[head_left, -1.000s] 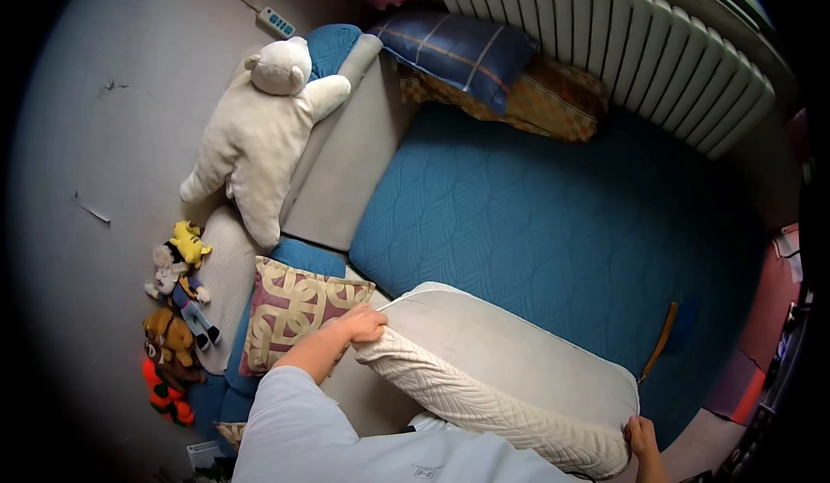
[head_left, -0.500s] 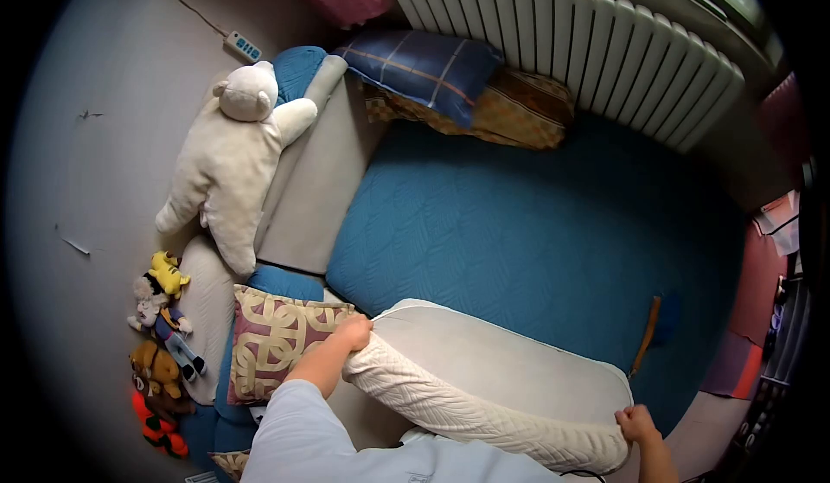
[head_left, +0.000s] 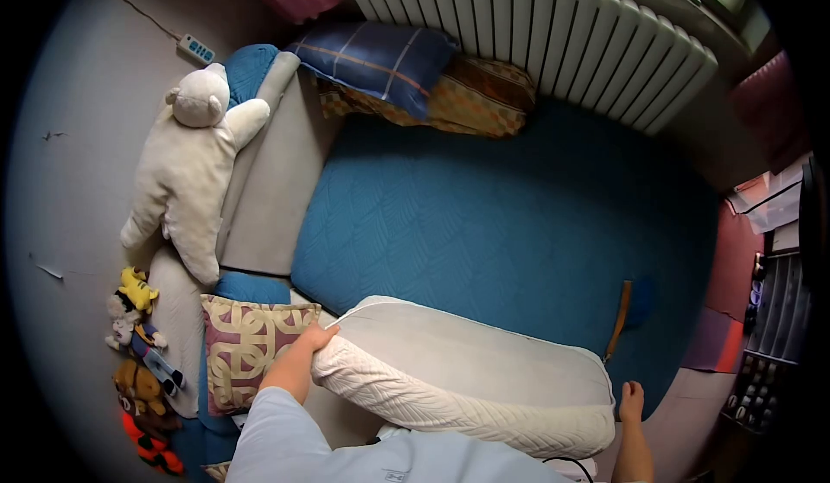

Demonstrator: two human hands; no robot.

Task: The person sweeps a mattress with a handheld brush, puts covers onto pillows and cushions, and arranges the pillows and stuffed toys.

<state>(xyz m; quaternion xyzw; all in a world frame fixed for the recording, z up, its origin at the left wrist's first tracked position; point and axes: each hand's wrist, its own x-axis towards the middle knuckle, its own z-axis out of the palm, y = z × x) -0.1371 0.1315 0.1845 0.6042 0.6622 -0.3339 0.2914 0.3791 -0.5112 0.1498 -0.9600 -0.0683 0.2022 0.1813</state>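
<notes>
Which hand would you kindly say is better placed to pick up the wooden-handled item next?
Probably the right hand: it looks empty and is near the wooden-handled item, while the left hand, farther away, grips the pale cushion.

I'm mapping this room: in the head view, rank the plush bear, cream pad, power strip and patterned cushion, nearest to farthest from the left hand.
From the left hand:
1. Cream pad: in its grip.
2. Patterned cushion: just left.
3. Plush bear: up-left.
4. Power strip: top left.
</notes>
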